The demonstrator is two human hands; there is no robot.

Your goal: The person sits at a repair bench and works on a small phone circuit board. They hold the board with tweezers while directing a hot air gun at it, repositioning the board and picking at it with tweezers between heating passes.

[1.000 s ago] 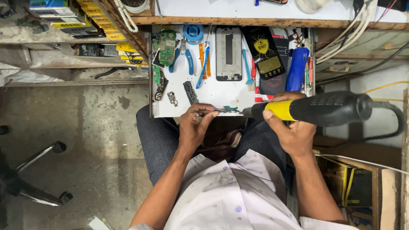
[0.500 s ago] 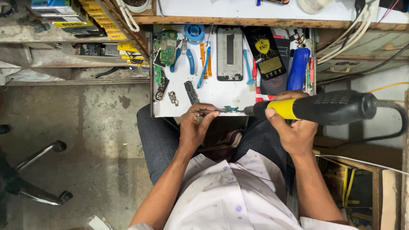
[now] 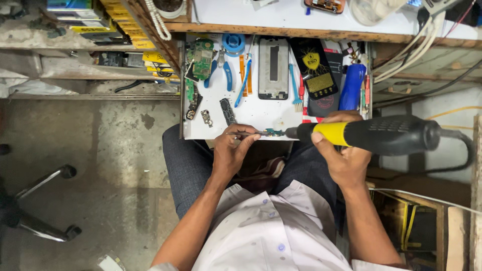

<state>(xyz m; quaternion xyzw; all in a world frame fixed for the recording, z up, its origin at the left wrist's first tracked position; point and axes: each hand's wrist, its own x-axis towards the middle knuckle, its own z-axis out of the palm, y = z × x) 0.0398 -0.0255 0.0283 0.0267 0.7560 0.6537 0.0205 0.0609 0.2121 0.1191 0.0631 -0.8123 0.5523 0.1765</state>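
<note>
1. The small green circuit piece [image 3: 275, 132] sits at the near edge of the white worktop [image 3: 261, 116], pinched in tweezers [image 3: 246, 133].
2. The hot-air tool [image 3: 374, 134] has crept leftward; its nozzle now nearly touches the piece, so heating looks underway.
3. The left hand [image 3: 232, 153] grips the tweezers, wrist cocked inward.
4. The right hand [image 3: 341, 155] is wrapped around the tool's yellow collar.
5. Behind: a phone frame [image 3: 273, 68] and blue pliers [image 3: 226, 75].

A phone frame [image 3: 273, 68], blue pliers [image 3: 227, 75], a green circuit board [image 3: 203, 59] and a blue can [image 3: 351, 86] are seen at upper centre; a chair base [image 3: 42, 200] is seen lower left.
</note>
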